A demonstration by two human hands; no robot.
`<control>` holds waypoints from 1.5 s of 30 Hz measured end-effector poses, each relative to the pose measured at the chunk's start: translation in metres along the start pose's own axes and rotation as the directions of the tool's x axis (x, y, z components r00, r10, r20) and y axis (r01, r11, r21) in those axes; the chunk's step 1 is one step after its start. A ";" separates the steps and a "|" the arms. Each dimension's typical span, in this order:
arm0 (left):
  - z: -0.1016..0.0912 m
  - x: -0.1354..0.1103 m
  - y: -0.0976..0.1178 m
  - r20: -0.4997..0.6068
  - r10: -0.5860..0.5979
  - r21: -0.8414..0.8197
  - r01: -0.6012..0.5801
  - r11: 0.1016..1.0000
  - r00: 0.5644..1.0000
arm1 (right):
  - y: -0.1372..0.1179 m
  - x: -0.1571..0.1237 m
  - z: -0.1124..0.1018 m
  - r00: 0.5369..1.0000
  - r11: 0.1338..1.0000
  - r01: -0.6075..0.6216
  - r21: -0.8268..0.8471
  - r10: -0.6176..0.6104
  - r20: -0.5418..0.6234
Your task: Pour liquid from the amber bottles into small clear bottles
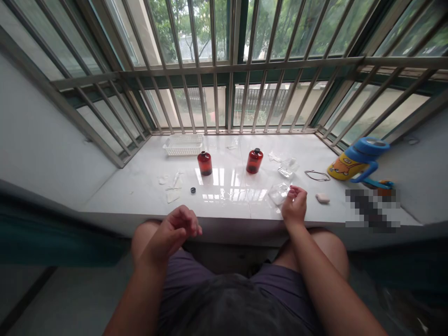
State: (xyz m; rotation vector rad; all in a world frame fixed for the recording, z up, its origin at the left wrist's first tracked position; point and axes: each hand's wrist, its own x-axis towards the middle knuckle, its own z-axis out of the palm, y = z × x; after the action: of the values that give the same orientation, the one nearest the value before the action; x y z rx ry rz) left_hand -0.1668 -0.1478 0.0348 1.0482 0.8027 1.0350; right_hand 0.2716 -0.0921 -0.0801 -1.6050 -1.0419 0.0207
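Observation:
My left hand hovers just in front of the ledge edge, fingers loosely bent and thumb apart, with nothing visible in it. At the ledge edge on the right, my right hand has its fingers pinched together at the side of a crumpled clear plastic bag. Two red-brown bottles stand upright on the white ledge. The left bottle has an uncapped neck, and a small black cap lies in front of it. A black cap sits on the right bottle.
A white plastic basket stands at the back left. Paper scraps lie left of the cap. Toward the right are a clear plastic piece, a thin cord loop, a pinkish block and a blue-yellow flask. Metal bars enclose the ledge.

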 end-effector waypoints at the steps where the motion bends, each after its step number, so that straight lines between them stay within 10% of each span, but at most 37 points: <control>1: -0.001 -0.001 -0.009 0.092 -0.054 0.011 0.053 0.999 0.994 | 0.000 0.000 0.000 1.000 1.000 0.002 0.001 -0.002 -0.003; 3: 0.000 0.003 -0.039 0.213 -0.211 0.166 0.178 0.970 0.954 | -0.001 0.000 0.001 1.000 1.000 0.003 0.003 -0.003 -0.009; 8: 0.013 0.015 -0.126 -0.002 -0.267 0.621 0.211 0.755 0.964 | -0.002 0.000 0.001 1.000 1.000 -0.002 -0.019 0.002 -0.015; 15: -0.002 0.012 -0.160 0.025 -0.281 0.689 0.187 0.701 0.959 | 0.000 0.000 -0.001 0.999 0.999 0.028 -0.027 -0.028 -0.016; 23: -0.003 0.013 -0.149 -0.008 -0.256 0.606 0.208 0.768 0.967 | -0.004 -0.002 0.000 0.998 0.997 0.027 -0.071 -0.031 -0.061; 30: -0.016 0.016 -0.071 -0.131 -0.083 0.596 0.145 0.790 0.988 | -0.009 -0.004 -0.005 0.999 0.997 -0.008 -0.079 0.005 -0.033; 36: -0.037 0.047 -0.028 -0.342 0.171 0.551 0.050 0.833 0.924 | -0.005 -0.003 -0.001 0.999 1.000 -0.007 -0.013 0.006 -0.047; 41: -0.043 0.072 -0.040 -0.338 0.081 0.128 -0.039 0.991 0.938 | -0.002 -0.006 0.003 0.998 1.000 0.014 0.024 -0.013 -0.066; 45: -0.051 0.085 -0.054 -0.266 -0.005 -0.309 -0.080 0.948 0.964 | -0.013 0.001 -0.008 0.985 0.988 0.155 0.000 -0.154 -0.081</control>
State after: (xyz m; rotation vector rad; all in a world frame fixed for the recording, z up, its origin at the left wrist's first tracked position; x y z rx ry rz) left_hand -0.1694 -0.0603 -0.0369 0.6602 0.7981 1.3073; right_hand 0.2685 -0.0978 -0.0663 -1.5034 -1.0993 -0.1443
